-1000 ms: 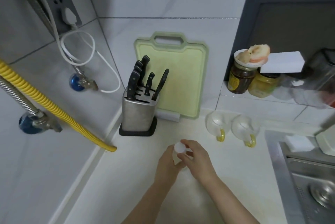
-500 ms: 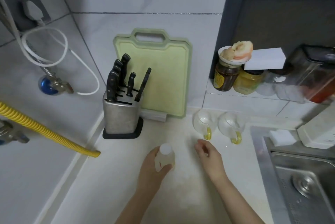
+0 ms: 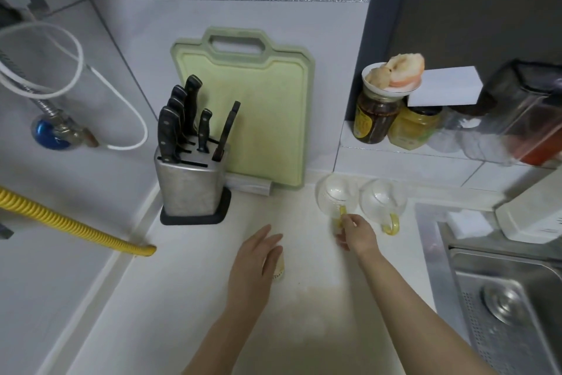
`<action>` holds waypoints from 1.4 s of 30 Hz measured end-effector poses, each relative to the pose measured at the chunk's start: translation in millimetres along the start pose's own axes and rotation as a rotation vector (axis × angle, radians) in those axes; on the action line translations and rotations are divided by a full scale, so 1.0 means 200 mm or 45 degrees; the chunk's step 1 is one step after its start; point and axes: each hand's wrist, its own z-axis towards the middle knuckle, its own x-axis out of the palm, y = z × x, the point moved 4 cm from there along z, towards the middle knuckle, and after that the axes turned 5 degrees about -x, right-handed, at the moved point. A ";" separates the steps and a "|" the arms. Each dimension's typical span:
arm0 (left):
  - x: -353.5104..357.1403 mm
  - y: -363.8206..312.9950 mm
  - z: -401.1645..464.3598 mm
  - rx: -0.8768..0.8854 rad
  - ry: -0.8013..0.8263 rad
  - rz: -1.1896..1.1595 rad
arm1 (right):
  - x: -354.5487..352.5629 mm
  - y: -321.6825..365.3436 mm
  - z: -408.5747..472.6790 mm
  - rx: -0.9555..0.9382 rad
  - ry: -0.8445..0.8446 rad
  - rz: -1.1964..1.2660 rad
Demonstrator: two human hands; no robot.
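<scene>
The small bottle (image 3: 279, 269) stands on the counter (image 3: 182, 298) at 3 o'clock of the left hand (image 3: 254, 265), right against the palm and partly hidden by it. I cannot tell whether skin touches it. That hand is flat, with straight fingers close together pointing to 1 o'clock and gripping nothing.

The right hand (image 3: 357, 233) lies well apart at 2 o'clock of the bottle. Its fingertips are pinched on the yellow handle (image 3: 341, 214) of the glass cup (image 3: 333, 192), whose bowl sits at 11 o'clock of that hand. The forearm comes in from 5 o'clock with the wrist straight.

A second cup (image 3: 381, 197) stands just beside the held one at 3 o'clock, and the tiled wall rises close behind both at 12. The sink (image 3: 501, 298) rim runs along at 3 o'clock of the right forearm. The knife block (image 3: 188, 186) is at 10 o'clock of the left hand, with the cutting board (image 3: 267, 119) leaning on the wall behind it. The end of the yellow hose (image 3: 76, 227) meets the counter at 9 o'clock. Bare counter lies between the two hands and toward 6 o'clock.
</scene>
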 end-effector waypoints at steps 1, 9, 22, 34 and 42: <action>0.00 0.00 0.00 -0.002 -0.007 0.023 | 0.01 -0.01 0.01 0.041 0.028 0.053; -0.01 0.02 0.02 -0.005 0.008 0.016 | 0.08 -0.05 0.06 0.115 0.032 0.245; -0.03 0.05 0.01 -0.316 0.140 -0.300 | -0.11 -0.10 -0.65 -0.219 0.095 0.042; -0.39 0.00 -0.43 -0.055 0.187 -0.263 | -0.16 -0.36 -1.42 -0.188 -0.027 0.076; -0.56 0.13 -0.82 -0.142 0.213 -0.412 | -0.06 -0.56 -1.79 -0.077 -0.138 0.022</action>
